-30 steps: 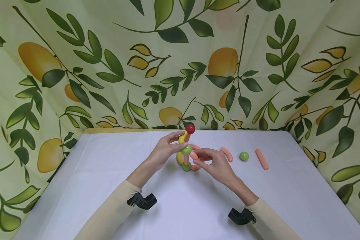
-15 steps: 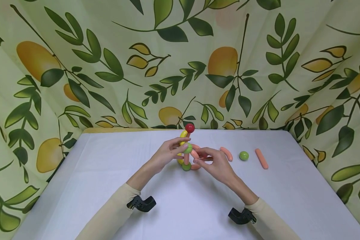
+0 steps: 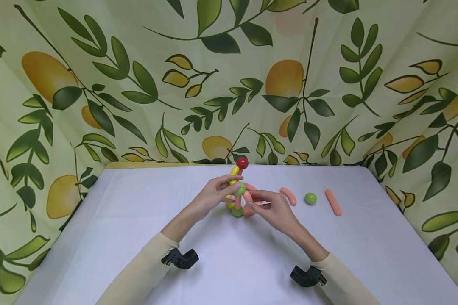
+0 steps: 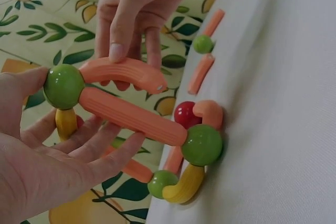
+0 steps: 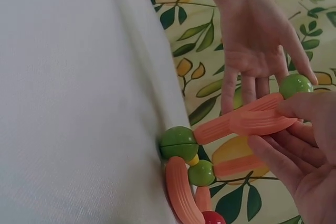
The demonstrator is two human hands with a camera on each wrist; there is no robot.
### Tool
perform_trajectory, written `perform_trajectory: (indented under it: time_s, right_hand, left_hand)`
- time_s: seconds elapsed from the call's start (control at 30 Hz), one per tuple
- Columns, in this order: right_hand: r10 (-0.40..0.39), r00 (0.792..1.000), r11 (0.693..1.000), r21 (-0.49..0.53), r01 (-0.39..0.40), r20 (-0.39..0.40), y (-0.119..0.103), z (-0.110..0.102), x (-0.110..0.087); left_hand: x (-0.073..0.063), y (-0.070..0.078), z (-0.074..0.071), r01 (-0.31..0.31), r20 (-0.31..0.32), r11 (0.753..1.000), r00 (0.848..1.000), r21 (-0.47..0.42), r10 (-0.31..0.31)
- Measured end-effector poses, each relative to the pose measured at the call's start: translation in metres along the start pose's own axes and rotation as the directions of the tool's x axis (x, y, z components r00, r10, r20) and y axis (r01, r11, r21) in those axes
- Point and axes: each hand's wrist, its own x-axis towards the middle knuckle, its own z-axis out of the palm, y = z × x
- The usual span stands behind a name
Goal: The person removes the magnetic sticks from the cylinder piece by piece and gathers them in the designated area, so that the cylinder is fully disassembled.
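A small frame of magnetic rods and balls stands on the white-covered table, topped by a red ball. My left hand holds its upper green ball, thumb against it, other fingers spread behind the frame. From that ball a straight salmon rod runs down to a lower green ball. My right hand pinches a curved salmon rod between thumb and fingers; one end meets the upper green ball, the other points down and stays free. Yellow curved rods form the frame's left side.
To the right of the frame lie a loose curved salmon rod, a loose green ball and a straight salmon rod. Behind the table hangs a leaf-patterned curtain.
My left fingers have shifted down from the yellow rod, around the upper green ball. The curved rod in my right hand has turned, its free end now pointing lower.
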Motion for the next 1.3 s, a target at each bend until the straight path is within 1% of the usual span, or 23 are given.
perform_trajectory:
  time_s: [0.13, 0.2, 0.27, 0.33, 0.4, 0.47, 0.5, 0.63, 0.77, 0.87, 0.93, 1.0, 1.23, 1.3]
  right_hand:
    - [0.017, 1.0, 1.0, 0.002, -0.017, 0.01, 0.002, 0.001, -0.001]
    - [0.06, 0.998, 0.998, 0.019, -0.061, 0.035, 0.004, 0.0, -0.002]
    - [0.119, 0.99, 0.989, 0.079, -0.125, 0.077, 0.005, 0.0, -0.003]
    - [0.19, 0.975, 0.965, 0.161, -0.207, 0.117, 0.006, -0.002, -0.004]
    - [0.244, 0.959, 0.932, 0.237, -0.274, 0.146, 0.007, -0.003, -0.005]
    - [0.271, 0.951, 0.91, 0.281, -0.304, 0.151, 0.007, -0.005, -0.005]
    - [0.277, 0.949, 0.907, 0.287, -0.309, 0.148, 0.007, -0.006, -0.005]
    - [0.284, 0.949, 0.914, 0.26, -0.311, 0.135, 0.007, -0.01, -0.006]
    - [0.32, 0.937, 0.907, 0.241, -0.346, 0.14, 0.009, -0.015, -0.008]
    - [0.359, 0.924, 0.895, 0.235, -0.38, 0.128, 0.012, -0.02, -0.009]
    - [0.378, 0.92, 0.893, 0.22, -0.392, 0.107, 0.014, -0.023, -0.01]
    - [0.393, 0.915, 0.89, 0.212, -0.404, 0.091, 0.016, -0.028, -0.013]
    - [0.441, 0.894, 0.876, 0.178, -0.448, 0.077, 0.025, -0.046, -0.022]
    - [0.445, 0.892, 0.875, 0.173, -0.451, 0.075, 0.028, -0.051, -0.025]
  left_hand:
    - [-0.001, 0.0, 0.0, 0.004, 0.007, 1.0, 1.0, -0.015, -0.004]
    - [-0.001, 0.0, 0.0, 0.003, 0.012, 1.0, 1.0, -0.019, -0.003]
    - [-0.001, 0.0, -0.001, 0.002, 0.016, 1.0, 1.0, -0.017, -0.002]
    - [0.0, -0.001, -0.001, -0.003, 0.022, 1.0, 1.0, -0.011, 0.003]
    - [0.001, -0.001, -0.002, -0.007, 0.023, 1.0, 1.0, -0.004, 0.007]
    - [0.001, -0.002, -0.003, -0.012, 0.024, 1.0, 1.0, 0.0, 0.012]
    - [0.001, -0.002, -0.003, -0.011, 0.021, 1.0, 1.0, -0.001, 0.011]
    - [0.001, 0.0, -0.002, 0.0, 0.019, 1.0, 1.0, 0.001, 0.0]
    - [0.001, 0.0, -0.001, 0.007, 0.019, 1.0, 1.0, 0.0, -0.007]
    - [0.0, -0.001, -0.001, 0.005, 0.016, 1.0, 1.0, -0.003, -0.005]
    - [0.001, -0.001, -0.001, 0.007, 0.016, 1.0, 1.0, -0.002, -0.007]
    - [0.001, -0.002, -0.001, 0.009, 0.018, 1.0, 1.0, -0.001, -0.009]
    - [0.002, -0.002, -0.002, 0.011, 0.021, 1.0, 1.0, -0.007, -0.011]
    - [0.001, -0.001, -0.002, 0.013, 0.022, 1.0, 1.0, -0.007, -0.013]
